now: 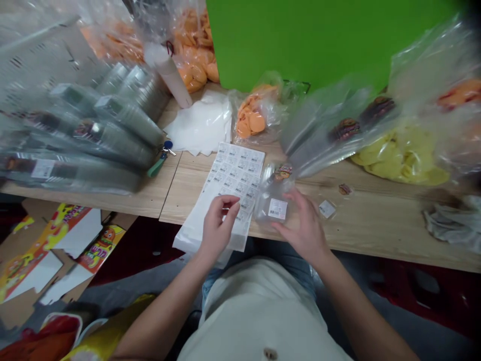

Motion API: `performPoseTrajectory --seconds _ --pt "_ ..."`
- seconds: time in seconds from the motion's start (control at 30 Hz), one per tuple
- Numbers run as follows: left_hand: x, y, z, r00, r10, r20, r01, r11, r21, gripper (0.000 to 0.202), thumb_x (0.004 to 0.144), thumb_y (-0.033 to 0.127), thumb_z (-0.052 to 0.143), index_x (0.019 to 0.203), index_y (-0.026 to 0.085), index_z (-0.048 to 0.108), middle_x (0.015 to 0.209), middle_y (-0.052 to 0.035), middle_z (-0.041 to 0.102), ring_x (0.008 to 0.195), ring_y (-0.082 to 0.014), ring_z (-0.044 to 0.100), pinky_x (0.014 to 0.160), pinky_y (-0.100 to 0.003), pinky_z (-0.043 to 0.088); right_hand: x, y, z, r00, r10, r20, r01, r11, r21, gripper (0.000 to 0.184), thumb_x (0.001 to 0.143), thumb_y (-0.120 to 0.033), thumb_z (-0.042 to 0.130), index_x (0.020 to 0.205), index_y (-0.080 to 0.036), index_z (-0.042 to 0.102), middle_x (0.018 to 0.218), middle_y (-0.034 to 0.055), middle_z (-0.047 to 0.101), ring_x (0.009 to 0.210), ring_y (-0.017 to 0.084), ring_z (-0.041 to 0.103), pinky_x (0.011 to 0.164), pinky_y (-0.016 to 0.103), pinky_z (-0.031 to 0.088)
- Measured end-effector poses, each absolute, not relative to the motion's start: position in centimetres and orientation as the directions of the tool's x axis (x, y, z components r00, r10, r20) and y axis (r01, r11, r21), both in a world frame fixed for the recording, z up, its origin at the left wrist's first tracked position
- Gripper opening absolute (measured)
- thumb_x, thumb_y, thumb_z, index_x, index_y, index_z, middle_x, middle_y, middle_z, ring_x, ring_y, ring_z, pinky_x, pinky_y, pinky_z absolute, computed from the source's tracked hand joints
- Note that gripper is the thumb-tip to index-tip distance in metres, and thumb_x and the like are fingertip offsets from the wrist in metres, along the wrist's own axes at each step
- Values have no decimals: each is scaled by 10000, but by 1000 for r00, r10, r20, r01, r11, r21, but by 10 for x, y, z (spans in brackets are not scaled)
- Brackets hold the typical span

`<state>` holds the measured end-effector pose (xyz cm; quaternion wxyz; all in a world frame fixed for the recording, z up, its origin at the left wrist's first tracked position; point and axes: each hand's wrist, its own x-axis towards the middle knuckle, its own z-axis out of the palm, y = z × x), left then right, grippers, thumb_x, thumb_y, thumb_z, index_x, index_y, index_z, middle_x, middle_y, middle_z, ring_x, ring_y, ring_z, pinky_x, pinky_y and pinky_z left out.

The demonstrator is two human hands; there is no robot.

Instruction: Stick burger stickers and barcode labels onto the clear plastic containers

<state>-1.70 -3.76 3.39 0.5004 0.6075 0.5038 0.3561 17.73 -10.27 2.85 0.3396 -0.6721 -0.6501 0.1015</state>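
Observation:
A white sheet of small printed labels [235,175] lies on the wooden table [376,220], hanging over its near edge. My left hand [218,228] rests on the sheet, fingers curled and pinched at one label. My right hand [304,228] lies beside a small clear packet [274,200] that bears a white label and holds a dark sweet at its top. The right fingers are spread and touch the packet's right side.
Stacks of clear wrapped packs [86,135] fill the left of the table. Bags of orange pieces [251,118] and yellow pieces [406,158] sit at the back, before a green wall. Keys [163,153] lie near the labels. Printed cardboard [48,245] lies on the floor.

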Motion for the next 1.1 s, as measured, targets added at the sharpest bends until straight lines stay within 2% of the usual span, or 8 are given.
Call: performPoseTrajectory --seconds 0.1,0.2,0.4,0.5,0.63,0.83,0.97,1.1 --pt "-7 -39 53 499 740 -452 -6 524 852 343 770 346 618 1066 178 574 970 -61 621 853 -159 591 760 -290 467 174 -106 45 61 920 388 791 192 -581 750 699 -354 687 1333 -226 307 1155 91 556 1087 248 486 935 444 384" --pt "10 -45 61 642 576 -506 -99 717 690 306 695 309 700 950 169 604 794 -11 626 708 -118 600 732 -277 468 171 -116 54 -33 903 428 836 260 -484 512 738 -331 655 1211 -253 476 1162 85 525 1075 239 486 920 426 392" --pt "-6 -37 47 529 789 -312 348 133 928 324 808 407 540 1044 191 585 933 -56 624 880 -180 580 801 -317 448 207 -165 32 90 887 453 940 75 -333 553 745 -381 644 1240 -208 469 1137 118 513 1040 240 495 871 393 426" --pt "-46 -6 20 161 987 7 756 -128 642 472 751 462 574 1114 163 534 1134 -129 539 1088 -278 479 882 -403 406 243 -177 9 331 805 493 937 -215 -277 590 761 -415 613 1274 -179 440 1116 144 522 1032 265 490 869 432 422" --pt "-84 22 -11 23 997 -75 969 -4 245 569 678 542 597 1039 106 539 984 -151 577 997 -326 516 852 -448 399 277 -163 -22 304 881 363 943 -224 -246 517 803 -433 544 1243 -172 475 1138 158 515 1073 273 465 885 459 414" --pt "-94 18 -3 5 959 -283 883 129 451 465 705 465 596 1050 163 518 835 -52 604 742 -203 578 675 -304 432 283 -165 -30 221 919 326 955 -136 -264 459 773 -474 550 1146 -207 545 1147 140 521 1045 305 501 838 514 434" --pt "-104 14 8 37 996 -82 852 11 524 263 768 415 540 872 180 597 856 -50 589 826 -192 551 763 -304 412 248 -150 19 326 810 487 935 -201 -292 376 767 -336 587 1118 -202 568 1035 157 592 995 335 533 870 538 397" --pt "-107 8 16 26 956 -293 603 218 767 310 786 465 508 823 165 580 751 -19 582 677 -149 533 627 -261 419 156 -93 55 15 928 373 815 204 -542 188 830 -232 510 985 -217 614 920 75 616 866 220 568 778 389 467"
